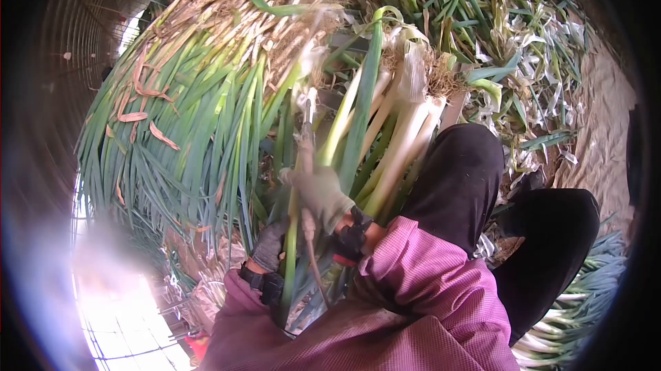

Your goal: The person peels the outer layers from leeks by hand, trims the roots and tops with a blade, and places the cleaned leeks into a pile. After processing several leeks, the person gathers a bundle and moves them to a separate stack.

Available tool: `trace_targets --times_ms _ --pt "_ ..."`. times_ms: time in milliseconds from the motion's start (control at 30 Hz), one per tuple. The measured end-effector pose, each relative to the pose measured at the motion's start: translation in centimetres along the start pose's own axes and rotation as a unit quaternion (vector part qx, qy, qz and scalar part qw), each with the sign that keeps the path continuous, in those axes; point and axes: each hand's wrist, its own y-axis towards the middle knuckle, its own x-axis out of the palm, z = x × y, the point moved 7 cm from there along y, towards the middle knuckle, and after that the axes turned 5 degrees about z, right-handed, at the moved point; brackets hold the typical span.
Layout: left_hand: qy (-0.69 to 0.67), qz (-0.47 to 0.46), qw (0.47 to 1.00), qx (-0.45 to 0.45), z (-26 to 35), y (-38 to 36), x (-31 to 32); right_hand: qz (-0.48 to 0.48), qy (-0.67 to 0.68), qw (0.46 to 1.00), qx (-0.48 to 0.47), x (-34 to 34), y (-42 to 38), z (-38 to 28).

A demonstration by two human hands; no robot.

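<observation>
My right hand (318, 195), in a light glove, is closed round a slim tool (307, 143) with a hose running down from its lower end. The tool's metal tip points up toward a blurred whitish patch by the roots. My left hand (270, 247), in a grey glove, is lower and to the left, wrapped round the green part of a long leek (292, 240). Thick white leek stalks (406, 133) with brown roots lie just right of my right hand. Black bands circle both wrists.
A large heap of green leeks (200, 95), roots upward, fills the left. Leaf scraps and peelings (475, 19) are piled at the back right. Neat leeks (564, 316) lie at lower right, beyond my dark-clad knees (458, 178). Brown sheeting (606, 143) covers the right edge.
</observation>
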Motion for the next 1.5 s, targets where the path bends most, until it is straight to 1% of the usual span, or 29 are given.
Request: trace_targets --times_ms 67,133,167,200,233,267,367,467,500,633,667,733,800,833,867,900,967,1000,1067,1100,1133,1167,1200,1233,1267,1300,1333,1400,1500 --pt "-0.017 0.016 0.999 0.029 0.2 0.2 0.9 0.016 0.018 1.000 -0.004 -0.1 0.5 0.2" --pt "-0.017 -0.015 1.000 -0.016 -0.2 0.0 0.9 0.037 0.039 0.999 -0.010 -0.2 0.8 0.8" --pt "-0.016 -0.030 0.999 -0.036 -0.2 -0.1 1.0 0.027 0.014 1.000 -0.001 -0.2 0.6 1.1" --pt "-0.036 0.031 0.998 -0.048 -0.5 -0.4 0.9 0.018 -0.011 1.000 0.007 -0.4 0.2 1.4" --pt "-0.020 0.037 0.998 -0.040 -0.9 -0.4 -0.7 0.008 -0.035 0.999 0.016 -0.5 -0.1 1.8" --pt "-0.002 0.043 0.999 -0.033 -1.6 -0.2 -3.3 0.030 -0.070 0.996 -0.034 -0.8 0.6 2.2" --pt "0.036 0.058 0.998 -0.018 -1.6 -0.3 -4.0 0.047 -0.041 0.998 0.031 -1.0 1.0 2.6" --pt "0.045 0.064 0.997 -0.017 -1.0 -1.4 -2.4 0.032 -0.009 0.999 0.037 -1.2 0.8 2.3" --pt "0.044 0.064 0.997 -0.019 -0.9 -1.7 -1.8 0.027 -0.019 0.999 0.036 -1.2 0.7 2.1" --pt "-0.021 -0.024 0.999 0.015 0.0 -2.9 2.2 0.010 -0.050 0.999 0.018 -1.1 0.4 1.7" --pt "-0.012 -0.019 1.000 0.021 0.0 -3.2 1.7 0.006 -0.057 0.998 0.010 -1.1 0.5 1.8" --pt "0.006 -0.008 0.999 0.033 -0.1 -3.8 0.3 -0.050 -0.107 0.993 -0.010 -0.8 3.9 4.0" --pt "0.027 0.038 0.999 0.029 0.5 -4.9 0.9 -0.073 -0.121 0.990 -0.019 -0.9 3.9 3.8" --pt "0.036 0.059 0.997 0.028 0.8 -5.1 1.1 -0.067 -0.111 0.991 -0.018 -1.0 1.8 2.2" --pt "0.067 -0.024 0.996 0.059 1.9 -4.9 2.1 -0.061 -0.103 0.993 -0.018 -1.1 0.1 0.9" --pt "0.082 -0.052 0.991 0.090 3.3 -4.3 2.3 -0.065 -0.046 0.991 -0.110 -1.0 -1.2 -0.8" --pt "0.109 -0.104 0.976 0.155 6.4 -3.0 3.6 -0.078 0.065 0.953 -0.286 -1.4 -4.3 -2.5" --pt "0.134 -0.075 0.973 0.171 7.5 -2.4 4.4 -0.120 0.083 0.950 -0.275 -1.6 -4.2 -1.8" --pt "0.185 -0.018 0.962 0.200 10.0 -1.3 6.7 -0.098 0.124 0.912 -0.379 -1.8 -4.9 -2.0" --pt "0.220 -0.074 0.965 0.124 10.1 -0.1 7.0 -0.086 0.146 0.887 -0.430 -2.3 -5.1 -1.9" --pt "0.339 -0.043 0.915 0.215 10.5 0.0 8.6 -0.068 0.127 0.888 -0.436 -2.7 -4.6 -1.4" --pt "0.438 -0.037 0.865 0.243 9.7 0.5 9.9 -0.050 0.108 0.889 -0.442 -3.2 -4.1 -1.0" --pt "0.530 -0.028 0.803 0.270 8.9 1.0 11.2 -0.054 0.113 0.897 -0.423 -3.3 -4.2 -1.0" --pt "0.607 -0.045 0.757 0.237 6.7 2.2 10.5 -0.058 0.118 0.906 -0.403 -3.2 -4.4 -1.1" --pt "0.678 -0.060 0.704 0.201 4.1 3.6 9.2 -0.026 0.098 0.905 -0.412 -3.5 -5.1 -2.0" --pt "0.743 -0.075 0.645 0.163 1.6 5.1 7.6 -0.017 0.119 0.924 -0.362 -3.8 -4.5 -2.1" --pt "0.771 -0.081 0.607 0.174 0.7 5.1 7.6 -0.007 0.140 0.940 -0.310 -4.1 -3.9 -1.8" --pt "0.795 -0.080 0.560 0.220 0.2 4.3 7.3 0.026 0.173 0.962 -0.211 -4.7 -2.6 -0.9" --pt "0.811 -0.056 0.520 0.262 0.2 4.0 7.4 0.047 0.244 0.946 -0.207 -5.2 -2.9 -1.5"
